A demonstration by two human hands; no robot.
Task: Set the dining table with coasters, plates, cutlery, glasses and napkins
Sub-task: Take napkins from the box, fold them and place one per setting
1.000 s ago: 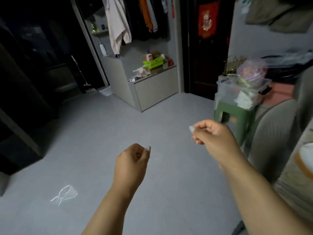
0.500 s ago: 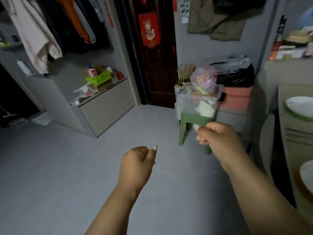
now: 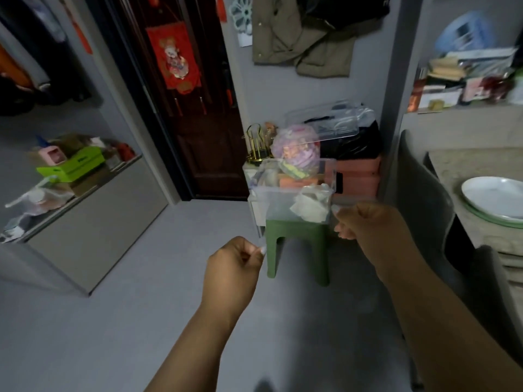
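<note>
- Dim, cluttered room with a grey floor [image 3: 119, 321], a dark door [image 3: 203, 123] far in the middle and a low cabinet [image 3: 93, 222] on the left piled with boxes.
- The table [image 3: 481, 165] is only partly in view at the right edge, with a dark chair [image 3: 424, 193] tucked against it.
- Far side of the table there's a white plate [image 3: 498, 199] already down on what looks like a green coaster [image 3: 506, 222], so at least one place is started. Can't see cutlery, glasses or napkins on the bit that shows.
- Middle of the room, a green stool [image 3: 297, 244] carries a clear bin [image 3: 291, 193] with pale cloth or paper bits in it. Could be the napkins, can't say for sure.
- Right hand [image 3: 370, 230] is out just in front of the bin, fingers curled into a fist. Can't tell if anything is in it.
- Left hand [image 3: 235, 267] is nearer and lower, also curled, thumb against the fingers. It's blurry, so I can't tell if it's pinching something.
- My guess: early to mid task, plates going down, most of the rest still to fetch.
</note>
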